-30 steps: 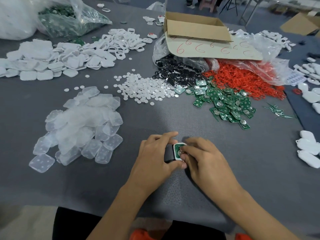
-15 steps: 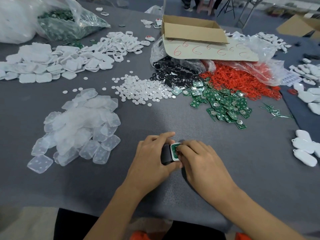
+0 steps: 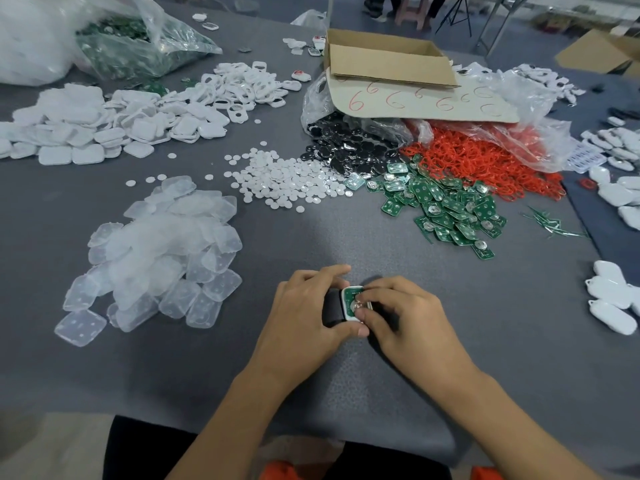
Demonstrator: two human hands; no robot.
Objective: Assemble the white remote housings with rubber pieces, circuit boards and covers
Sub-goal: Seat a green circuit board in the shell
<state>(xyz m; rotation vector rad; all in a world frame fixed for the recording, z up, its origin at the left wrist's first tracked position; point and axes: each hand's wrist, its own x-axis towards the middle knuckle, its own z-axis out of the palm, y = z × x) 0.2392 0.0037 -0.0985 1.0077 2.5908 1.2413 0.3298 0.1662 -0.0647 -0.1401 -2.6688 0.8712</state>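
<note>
A white remote housing [image 3: 348, 304] with a green circuit board inside it is held low over the grey table [image 3: 502, 323], close to the front edge. My left hand [image 3: 304, 306] grips its left side, thumb underneath. My right hand [image 3: 401, 317] pinches the housing's right side, fingertips on the board. Clear rubber pieces [image 3: 156, 251] lie heaped to the left. Green circuit boards [image 3: 446, 206] are spread at centre right. White covers and housings [image 3: 114, 123] are piled at the back left.
White round discs [image 3: 291, 181], black pieces [image 3: 346, 150] and red rings [image 3: 485, 161] lie mid-table beside an open cardboard box [image 3: 388, 60]. Assembled white remotes [image 3: 613, 299] sit at the right edge. Plastic bags [image 3: 104, 36] stand at the back left. Thin metal pins [image 3: 550, 223] lie right.
Both hands stay on the housing; it sits a little more upright and my right fingertips have shifted onto the board's face. The view has drifted slightly.
</note>
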